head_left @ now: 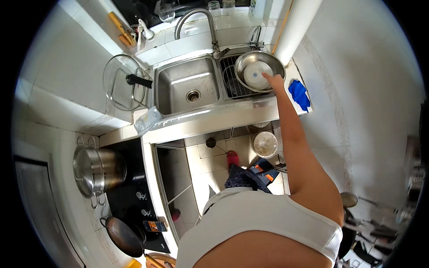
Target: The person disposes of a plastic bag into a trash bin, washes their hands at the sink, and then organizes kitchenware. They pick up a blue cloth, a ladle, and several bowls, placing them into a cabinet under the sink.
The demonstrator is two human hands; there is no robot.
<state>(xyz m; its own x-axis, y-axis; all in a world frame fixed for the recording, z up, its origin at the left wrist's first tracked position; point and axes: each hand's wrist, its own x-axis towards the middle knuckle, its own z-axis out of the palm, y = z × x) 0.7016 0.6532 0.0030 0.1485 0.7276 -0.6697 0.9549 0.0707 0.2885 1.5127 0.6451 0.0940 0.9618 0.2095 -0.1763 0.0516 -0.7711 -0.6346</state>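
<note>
My right hand (275, 81) reaches over the near right rim of a round stainless steel basin (241, 63). Inside the basin sits a white bowl (256, 79) with a small blue mark at its middle. My thumb lies over the bowl's right edge, and the other fingers are curled and mostly hidden; the hand appears closed on that edge. The basin rests on a black wire rack (229, 85) over the right-hand sink. No part of my left hand shows.
Left of the basin are a steel sink (172, 96) and tall faucet (195, 12). A glass lid (117, 85) leans at the left wall. A blue cloth (299, 94) lies right. Lower left, a steamer pot (96, 169) and wok (120, 236) stand by the black stove. A bin (265, 144) stands below.
</note>
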